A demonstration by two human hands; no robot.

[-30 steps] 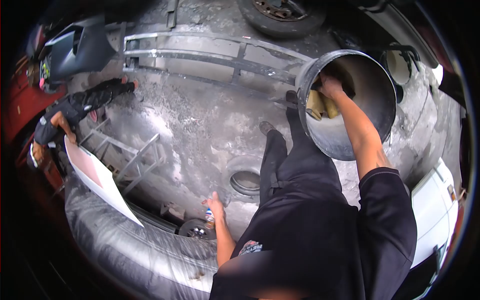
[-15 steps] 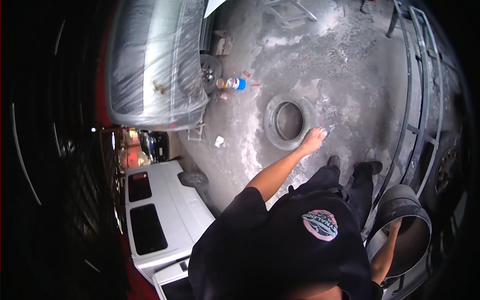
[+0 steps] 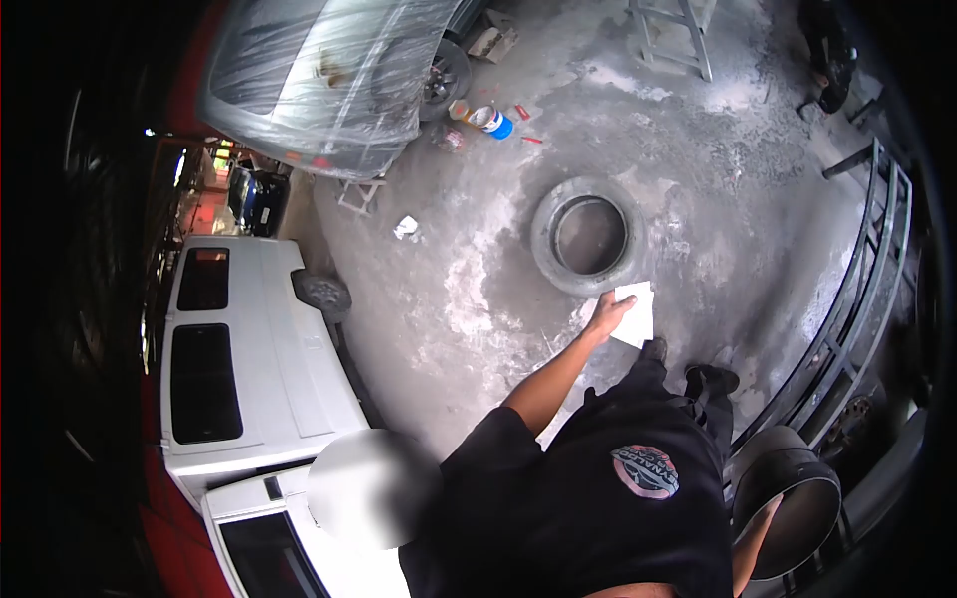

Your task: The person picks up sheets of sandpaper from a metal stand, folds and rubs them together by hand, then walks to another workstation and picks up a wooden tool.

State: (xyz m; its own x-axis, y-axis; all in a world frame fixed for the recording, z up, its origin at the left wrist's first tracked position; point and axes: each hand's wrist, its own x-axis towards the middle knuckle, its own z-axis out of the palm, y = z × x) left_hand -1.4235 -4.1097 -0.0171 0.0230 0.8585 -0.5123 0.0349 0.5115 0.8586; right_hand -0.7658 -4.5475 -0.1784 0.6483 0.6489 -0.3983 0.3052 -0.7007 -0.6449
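Observation:
My left hand [image 3: 606, 317] is closed on a sheet of white paper [image 3: 634, 317], gripped at its left edge with the thumb on top. Just beyond that hand a tire [image 3: 546, 231] lies flat on the grey floor. At my right side is a dark hollow cylinder [image 3: 783, 460], open end facing me; its exact kind is unclear. My right hand [image 3: 770, 510] is closed at the left part of its rim, the fingers partly lost in shadow.
A plastic-covered car [image 3: 309, 80] stands at upper left, with a blue-and-white can [image 3: 492, 123] by its wheel. A white van [image 3: 269, 349] is at left. Metal framework [image 3: 869, 299] runs along the right. A grey stand [image 3: 676, 38] and a person's leg [image 3: 832, 60] show at the top.
My view has turned, so the surroundings shift. The left hand has drawn back from the tire's edge, and the white sheet now shows in full. My right hand has come nearer the cylinder's rim.

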